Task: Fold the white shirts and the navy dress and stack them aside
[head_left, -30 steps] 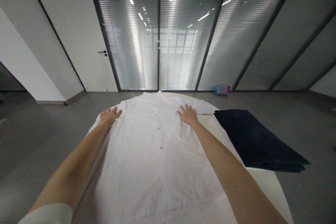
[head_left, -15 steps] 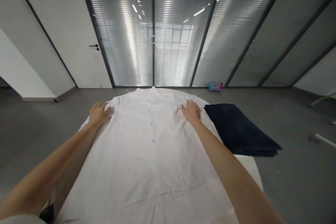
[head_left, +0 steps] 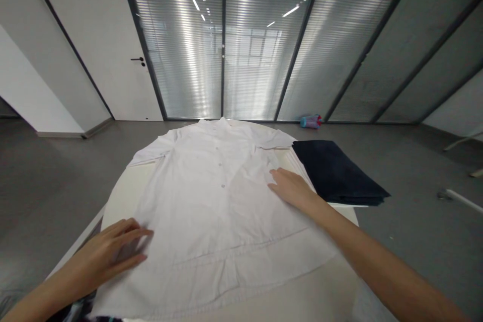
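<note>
white shirt [head_left: 211, 201]: soft, light, wrinkles easily | best taken at hem or side seams | left hand [head_left: 107, 251], right hand [head_left: 292, 188]: fingers released, flat on cloth

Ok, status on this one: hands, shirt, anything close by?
Left hand flat at shirt's lower edge. Right hand flat on white shirt. Dark folded cloth alongside, apart.

Grey floor [head_left: 56, 171]. Far wall of glass panels [head_left: 256, 45] with shut blinds, dark frames, ceiling-light reflections. White door [head_left: 113, 45] at left. Pale round table [head_left: 116, 196] in the foreground.
</note>
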Available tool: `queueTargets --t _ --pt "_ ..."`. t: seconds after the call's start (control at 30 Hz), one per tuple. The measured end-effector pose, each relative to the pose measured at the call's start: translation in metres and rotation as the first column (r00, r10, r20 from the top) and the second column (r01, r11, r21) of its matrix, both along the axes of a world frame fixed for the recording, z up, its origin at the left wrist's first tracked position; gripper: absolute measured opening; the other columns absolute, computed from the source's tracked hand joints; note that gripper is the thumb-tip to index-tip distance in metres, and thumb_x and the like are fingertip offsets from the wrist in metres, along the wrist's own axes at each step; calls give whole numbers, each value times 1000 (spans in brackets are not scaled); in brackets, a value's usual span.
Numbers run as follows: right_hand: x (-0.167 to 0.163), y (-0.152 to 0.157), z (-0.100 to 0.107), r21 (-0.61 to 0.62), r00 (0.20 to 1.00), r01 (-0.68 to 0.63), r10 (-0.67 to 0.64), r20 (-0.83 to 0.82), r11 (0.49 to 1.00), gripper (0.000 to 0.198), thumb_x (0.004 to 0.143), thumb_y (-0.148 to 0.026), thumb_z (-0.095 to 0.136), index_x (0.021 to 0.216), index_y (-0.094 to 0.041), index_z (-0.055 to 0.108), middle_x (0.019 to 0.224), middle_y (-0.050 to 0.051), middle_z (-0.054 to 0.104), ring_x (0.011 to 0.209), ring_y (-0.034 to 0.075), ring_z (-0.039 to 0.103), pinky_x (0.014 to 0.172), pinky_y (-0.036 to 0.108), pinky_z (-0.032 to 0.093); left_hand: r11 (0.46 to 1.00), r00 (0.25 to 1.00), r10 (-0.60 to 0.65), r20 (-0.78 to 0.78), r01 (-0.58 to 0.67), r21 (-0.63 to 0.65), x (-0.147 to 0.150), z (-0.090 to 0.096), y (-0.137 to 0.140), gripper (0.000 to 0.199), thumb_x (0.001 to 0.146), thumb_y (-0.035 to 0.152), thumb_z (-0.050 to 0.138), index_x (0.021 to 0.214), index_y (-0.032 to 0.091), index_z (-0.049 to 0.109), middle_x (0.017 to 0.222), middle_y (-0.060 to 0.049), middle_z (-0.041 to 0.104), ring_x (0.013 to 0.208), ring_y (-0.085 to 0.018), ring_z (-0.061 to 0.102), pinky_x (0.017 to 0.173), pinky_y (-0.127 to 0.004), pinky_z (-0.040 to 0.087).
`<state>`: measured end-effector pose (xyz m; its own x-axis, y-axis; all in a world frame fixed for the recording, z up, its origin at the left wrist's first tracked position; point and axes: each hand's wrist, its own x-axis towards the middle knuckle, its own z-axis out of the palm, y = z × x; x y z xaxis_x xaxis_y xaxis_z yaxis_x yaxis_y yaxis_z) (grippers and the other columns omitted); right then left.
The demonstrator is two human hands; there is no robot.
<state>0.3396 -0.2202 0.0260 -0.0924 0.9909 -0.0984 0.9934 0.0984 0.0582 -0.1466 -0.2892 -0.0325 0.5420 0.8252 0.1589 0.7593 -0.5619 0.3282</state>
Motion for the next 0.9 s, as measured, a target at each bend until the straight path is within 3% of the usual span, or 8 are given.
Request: queueTargets --t 0.13,0.27,0.37,0.53,0.67,0.73,0.8,0.9 --pt "23 -66 -7 -88 999 -39 41 19 995 23 94 -18 49 107 -9 66 110 19 64 104 31 65 92 40 48 993 990 112 81 -115 34 -29 -16 -26 38 85 57 66 115 33 75 116 -4 70 103 -21 70 89 -22 55" --pt "44 -102 -20 -32 987 -96 91 -136 995 35 85 -10 53 117 -12 65 119 16 60 111 28 61 98 39 47 994 998 34 53 -39 98 -35 -24 -31 33 86 53 67 112 34 76 115 -2 72 103 -20 71 89 -20 56" --pt "55 -112 -28 4 962 -162 158 -220 987 48 76 -4 54 122 -17 65 121 12 60 114 25 60 98 35 47 978 997 -32 72 17 207 -29 -25 -28 26 92 51 60 104 35 77 104 -1 74 93 -18 73 82 -20 58" --pt "53 -108 -31 132 984 -155 165 -69 979 25 95 -14 46 96 -18 71 101 10 67 97 24 65 87 36 51 946 981 83 175 -133 297 -11 -13 -30 34 97 52 47 97 29 72 95 -1 75 77 -19 74 70 -23 60" --pt "48 -105 -21 411 987 -160 158 39 898 31 103 -22 37 96 -18 67 91 9 68 84 23 66 76 35 51 912 933 157 323 -263 315 1 5 -33 32 97 50 47 93 25 67 84 -4 74 71 -20 73 65 -26 60" --pt "50 -111 -17 483 978 -197 204 39 853 33 103 -21 34 102 -19 66 93 9 69 82 22 67 73 33 51 889 918 173 358 -301 344 2 12 -34 34 94 53 51 89 25 68 85 -4 74 73 -21 73 69 -28 60" --pt "55 -119 -18 482 956 -276 291 45 832 34 100 -14 34 105 -20 67 98 10 70 86 22 67 75 34 52 885 918 177 356 -307 350 -2 13 -36 36 92 56 53 87 26 72 86 -4 74 73 -21 73 67 -27 60" --pt "67 -132 -26 386 916 -377 400 20 842 38 95 -8 35 105 -21 69 99 9 70 87 21 68 76 33 54 938 941 118 316 -210 274 -11 8 -42 35 93 56 55 89 28 76 83 -2 73 70 -17 72 63 -20 58"
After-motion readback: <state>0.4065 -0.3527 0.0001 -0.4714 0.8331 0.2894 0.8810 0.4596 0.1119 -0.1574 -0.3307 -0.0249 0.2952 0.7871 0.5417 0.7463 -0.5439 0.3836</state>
